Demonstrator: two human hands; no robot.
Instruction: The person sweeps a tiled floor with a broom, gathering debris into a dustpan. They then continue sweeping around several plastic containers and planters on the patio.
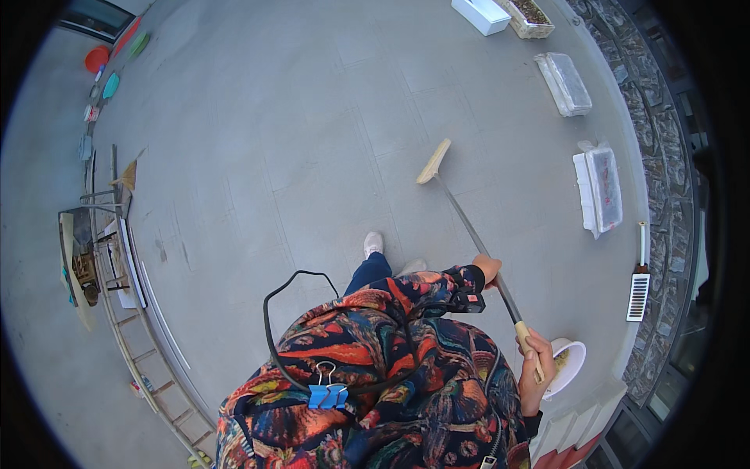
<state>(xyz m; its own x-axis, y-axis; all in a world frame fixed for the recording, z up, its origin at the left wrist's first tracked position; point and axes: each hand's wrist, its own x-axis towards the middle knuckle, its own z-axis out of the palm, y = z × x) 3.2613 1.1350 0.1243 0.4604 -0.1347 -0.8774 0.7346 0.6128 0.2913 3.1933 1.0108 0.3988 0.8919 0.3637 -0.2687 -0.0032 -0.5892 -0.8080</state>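
Both my hands grip a long-handled floor sweeper (469,225) that slants across the paving on my right. Its narrow cream head (435,161) is at the far end, on the grey floor (316,146); whether it has bristles or a sponge I cannot tell. My left hand (487,269) reaches across my body and wraps around the middle of the dark metal shaft. Lower down, my right hand (536,364) holds the pale grip at the near end, thumb lying along it. Just beyond that hand is a white bucket (571,369) with yellowish matter inside.
White foam boxes (600,187) and a soil-filled planter (530,17) line the right side, beside a stone-faced wall (662,176). A wooden ladder (132,328) lies along the left. Basins (96,58) and a straw broom (128,174) are there too. A black cable (266,316) loops past my jacket.
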